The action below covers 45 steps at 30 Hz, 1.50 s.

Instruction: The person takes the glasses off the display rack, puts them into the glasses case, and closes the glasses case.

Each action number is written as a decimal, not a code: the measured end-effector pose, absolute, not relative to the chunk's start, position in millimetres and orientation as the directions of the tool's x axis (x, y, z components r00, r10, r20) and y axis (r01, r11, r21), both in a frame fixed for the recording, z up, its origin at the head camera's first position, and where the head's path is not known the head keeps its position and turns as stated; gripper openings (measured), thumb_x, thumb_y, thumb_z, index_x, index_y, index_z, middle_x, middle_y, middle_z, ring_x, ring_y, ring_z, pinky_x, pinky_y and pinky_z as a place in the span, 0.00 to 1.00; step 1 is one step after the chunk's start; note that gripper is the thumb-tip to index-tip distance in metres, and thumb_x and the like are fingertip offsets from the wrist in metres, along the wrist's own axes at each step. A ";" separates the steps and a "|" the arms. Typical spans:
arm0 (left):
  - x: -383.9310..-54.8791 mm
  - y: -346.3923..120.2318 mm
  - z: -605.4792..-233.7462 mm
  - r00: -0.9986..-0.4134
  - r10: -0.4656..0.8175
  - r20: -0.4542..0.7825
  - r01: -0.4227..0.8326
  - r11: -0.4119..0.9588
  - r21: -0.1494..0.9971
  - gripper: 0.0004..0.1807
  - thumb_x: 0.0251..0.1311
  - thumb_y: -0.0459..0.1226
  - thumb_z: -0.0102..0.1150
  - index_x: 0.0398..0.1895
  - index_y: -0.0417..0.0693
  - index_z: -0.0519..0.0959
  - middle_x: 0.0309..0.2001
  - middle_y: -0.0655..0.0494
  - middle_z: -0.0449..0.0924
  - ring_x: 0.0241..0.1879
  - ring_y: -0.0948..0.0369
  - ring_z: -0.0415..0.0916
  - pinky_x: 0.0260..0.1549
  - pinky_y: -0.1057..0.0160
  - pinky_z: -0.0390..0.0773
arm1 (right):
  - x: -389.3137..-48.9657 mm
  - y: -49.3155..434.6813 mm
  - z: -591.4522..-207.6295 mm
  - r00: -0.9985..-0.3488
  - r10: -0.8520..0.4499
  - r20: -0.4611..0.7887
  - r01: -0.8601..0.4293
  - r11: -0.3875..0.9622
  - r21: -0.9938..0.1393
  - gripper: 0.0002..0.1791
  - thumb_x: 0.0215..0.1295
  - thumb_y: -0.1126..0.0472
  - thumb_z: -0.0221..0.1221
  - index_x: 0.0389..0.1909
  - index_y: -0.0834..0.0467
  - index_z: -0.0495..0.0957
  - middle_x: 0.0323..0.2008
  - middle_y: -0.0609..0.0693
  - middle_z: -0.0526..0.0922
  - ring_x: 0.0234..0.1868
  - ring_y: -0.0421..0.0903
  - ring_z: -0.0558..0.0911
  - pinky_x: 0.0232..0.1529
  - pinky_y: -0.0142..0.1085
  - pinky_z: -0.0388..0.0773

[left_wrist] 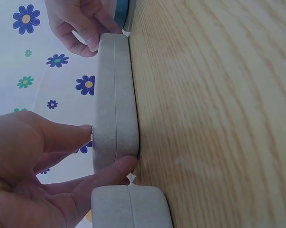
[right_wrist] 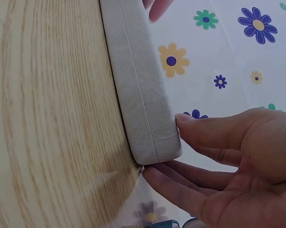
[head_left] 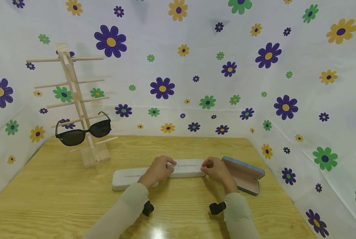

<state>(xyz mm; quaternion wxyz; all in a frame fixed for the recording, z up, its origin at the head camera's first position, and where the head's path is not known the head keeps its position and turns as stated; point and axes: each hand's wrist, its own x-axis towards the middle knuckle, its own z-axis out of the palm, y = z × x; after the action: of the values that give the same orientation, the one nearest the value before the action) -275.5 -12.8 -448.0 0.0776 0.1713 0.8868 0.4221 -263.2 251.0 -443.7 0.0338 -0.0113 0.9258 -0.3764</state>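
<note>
A closed white glasses case (head_left: 186, 170) with printing on its lid lies on the table, its long seam facing me in both wrist views. My left hand (head_left: 160, 170) holds its left end, thumb at the lid's edge and a finger across the lower corner. At the opposite end, my right hand (head_left: 216, 168) grips it with the thumb on top and the fingers around the end, low by the table. A second white glasses case (head_left: 122, 181) lies closed to the left, partly hidden behind my left hand and wrist.
To the right, a blue glasses case (head_left: 249, 187) lies open, its pinkish lining showing. A wooden display stand (head_left: 76, 89) rises at the back left, carrying black sunglasses (head_left: 73, 137) on a low rung. Flower-patterned cloth (head_left: 166, 109) walls the wooden table (head_left: 61, 202).
</note>
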 end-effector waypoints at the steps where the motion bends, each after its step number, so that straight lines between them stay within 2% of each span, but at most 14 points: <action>1: -275.3 -13.1 -447.9 -0.930 0.367 0.004 0.234 0.586 0.776 0.15 0.70 0.30 0.61 0.57 0.42 0.85 0.36 0.47 0.86 0.18 0.63 0.68 0.21 0.66 0.70 | -263.4 250.3 -443.0 -0.997 -0.049 -0.054 0.003 0.718 -0.697 0.05 0.70 0.62 0.64 0.41 0.60 0.81 0.45 0.58 0.85 0.44 0.50 0.83 0.41 0.41 0.80; 17: -271.7 -16.0 -449.1 -0.936 0.352 -0.008 0.220 0.602 0.768 0.15 0.70 0.30 0.60 0.57 0.42 0.84 0.34 0.48 0.84 0.19 0.64 0.68 0.21 0.67 0.71 | -263.4 245.1 -442.7 -0.996 -0.070 -0.061 -0.009 0.726 -0.688 0.06 0.70 0.62 0.65 0.41 0.60 0.80 0.44 0.59 0.85 0.42 0.49 0.82 0.40 0.41 0.80; 20: -271.6 -16.0 -449.6 -0.935 0.355 -0.004 0.227 0.605 0.763 0.16 0.69 0.29 0.60 0.58 0.42 0.84 0.36 0.47 0.85 0.21 0.63 0.69 0.23 0.67 0.72 | -262.5 244.5 -442.0 -0.995 -0.072 -0.062 -0.009 0.725 -0.688 0.06 0.70 0.62 0.64 0.41 0.61 0.80 0.45 0.59 0.85 0.42 0.49 0.82 0.41 0.42 0.80; 23: -270.4 -16.4 -448.9 -0.933 0.360 0.012 0.244 0.607 0.757 0.16 0.69 0.29 0.60 0.59 0.41 0.83 0.42 0.43 0.86 0.22 0.61 0.71 0.26 0.65 0.73 | -261.1 243.6 -440.5 -0.995 -0.070 -0.069 -0.004 0.727 -0.686 0.06 0.71 0.62 0.64 0.42 0.60 0.80 0.46 0.59 0.85 0.44 0.50 0.82 0.41 0.42 0.81; 25: -268.9 -17.5 -447.3 -0.931 0.363 0.032 0.263 0.607 0.750 0.17 0.69 0.29 0.60 0.59 0.41 0.83 0.51 0.41 0.86 0.28 0.56 0.77 0.30 0.62 0.76 | -260.2 242.9 -439.4 -0.995 -0.070 -0.073 0.000 0.728 -0.685 0.06 0.71 0.62 0.64 0.42 0.61 0.80 0.48 0.60 0.85 0.47 0.52 0.83 0.43 0.44 0.82; 28: -266.4 -21.7 -442.0 -0.935 0.351 0.056 0.269 0.597 0.756 0.18 0.70 0.29 0.60 0.61 0.43 0.82 0.62 0.41 0.81 0.47 0.47 0.85 0.43 0.54 0.84 | -258.4 240.7 -435.7 -0.995 -0.076 -0.062 -0.016 0.747 -0.665 0.07 0.72 0.61 0.62 0.44 0.61 0.80 0.54 0.64 0.83 0.53 0.58 0.84 0.48 0.48 0.84; 31: -264.6 -30.5 -435.0 -0.941 0.330 0.072 0.260 0.574 0.776 0.19 0.70 0.30 0.61 0.62 0.45 0.82 0.69 0.43 0.76 0.65 0.41 0.78 0.56 0.46 0.83 | -254.9 235.6 -427.1 -0.998 -0.067 -0.021 -0.039 0.783 -0.620 0.10 0.73 0.61 0.61 0.49 0.62 0.81 0.60 0.66 0.81 0.56 0.63 0.84 0.53 0.53 0.84; 34: -263.4 -44.8 -426.6 -0.946 0.310 0.098 0.263 0.555 0.789 0.19 0.70 0.30 0.62 0.62 0.46 0.82 0.69 0.43 0.76 0.65 0.41 0.78 0.54 0.48 0.85 | -250.1 226.7 -414.3 -0.998 -0.057 0.029 -0.063 0.806 -0.588 0.12 0.75 0.60 0.60 0.52 0.62 0.81 0.64 0.65 0.80 0.58 0.64 0.83 0.55 0.56 0.83; 37: -261.0 -64.7 -414.9 -0.948 0.292 0.130 0.279 0.556 0.783 0.19 0.69 0.30 0.62 0.62 0.47 0.82 0.69 0.43 0.76 0.64 0.41 0.79 0.51 0.50 0.86 | -245.3 215.5 -401.1 -0.994 -0.084 0.064 -0.105 0.792 -0.602 0.13 0.75 0.59 0.59 0.54 0.60 0.81 0.65 0.62 0.80 0.61 0.63 0.83 0.56 0.56 0.83; 45: -242.3 -125.1 -372.6 -0.942 0.268 0.202 0.327 0.603 0.728 0.19 0.71 0.33 0.61 0.64 0.47 0.81 0.68 0.41 0.77 0.62 0.41 0.80 0.50 0.46 0.86 | -249.7 179.4 -379.7 -0.966 -0.219 0.136 -0.252 0.702 -0.666 0.12 0.74 0.59 0.60 0.53 0.60 0.82 0.56 0.58 0.85 0.54 0.58 0.87 0.52 0.50 0.85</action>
<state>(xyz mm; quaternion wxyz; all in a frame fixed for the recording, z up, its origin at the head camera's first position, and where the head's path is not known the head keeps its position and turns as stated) -242.3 -125.1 -372.6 -0.0358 0.1663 0.8945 0.4135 -249.7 179.4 -379.7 -0.0231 -0.1276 0.9223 -0.3640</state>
